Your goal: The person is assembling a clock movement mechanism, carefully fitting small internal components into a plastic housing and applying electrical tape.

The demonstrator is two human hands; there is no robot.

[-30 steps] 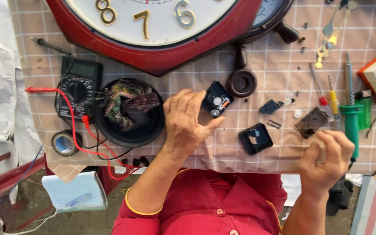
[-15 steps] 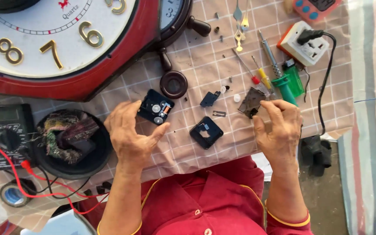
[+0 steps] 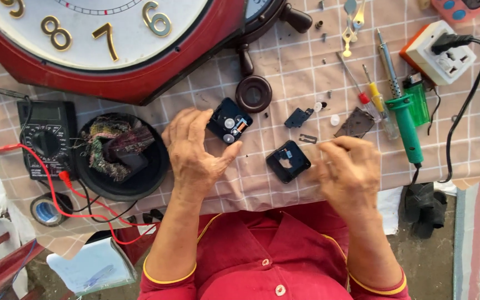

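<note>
My left hand (image 3: 193,153) grips a small black clock movement (image 3: 229,122) between thumb and fingers, resting it on the checked cloth (image 3: 301,72). My right hand (image 3: 346,173) hovers, blurred, with its fingers curled together just right of a square black cover (image 3: 288,161); whether it pinches anything is hidden. A dark flat plate (image 3: 355,123) lies on the cloth above that hand, apart from it. A small black part (image 3: 298,118) and tiny loose pieces lie between the two hands.
A big red wall clock (image 3: 112,83) fills the far left. Near it are a multimeter (image 3: 45,136) with red leads, a black bowl (image 3: 145,180) of scraps, a tape roll (image 3: 45,210). On the right lie a green soldering iron (image 3: 404,116), screwdrivers (image 3: 370,94), a socket block (image 3: 440,55).
My right hand has left the dark plate lying on the cloth and drawn back toward my body. My left hand stays on the clock movement. The view has shifted.
</note>
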